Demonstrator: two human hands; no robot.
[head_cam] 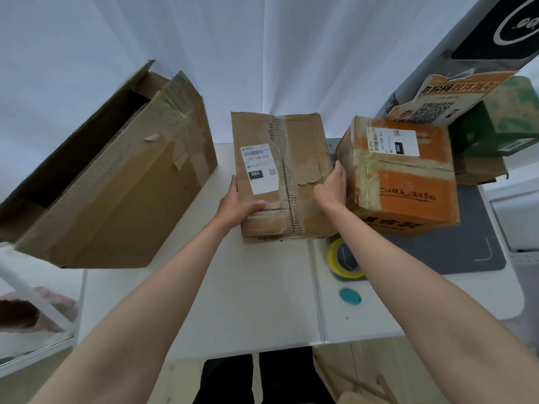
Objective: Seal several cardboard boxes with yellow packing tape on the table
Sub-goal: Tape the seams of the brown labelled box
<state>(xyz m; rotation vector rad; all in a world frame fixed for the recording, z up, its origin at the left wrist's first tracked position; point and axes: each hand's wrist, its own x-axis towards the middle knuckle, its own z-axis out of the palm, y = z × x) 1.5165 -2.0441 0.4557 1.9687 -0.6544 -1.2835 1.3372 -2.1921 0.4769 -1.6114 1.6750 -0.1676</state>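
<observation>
Fingers of both hands clasp the brown box [281,176] at table centre: the left hand [237,204] wraps its near-left corner, the right hand [332,186] presses flat on its right side. Its long axis and worn seam run twelve to six. An open carton [116,182] lies at nine o'clock, an orange box [405,176] at three. The yellow tape roll [344,259], at five o'clock beneath the right forearm, lies nearer the right hand, likely the next reach.

Worn matt cardboard box [281,176]; glossy plastic tape roll [344,259]
</observation>
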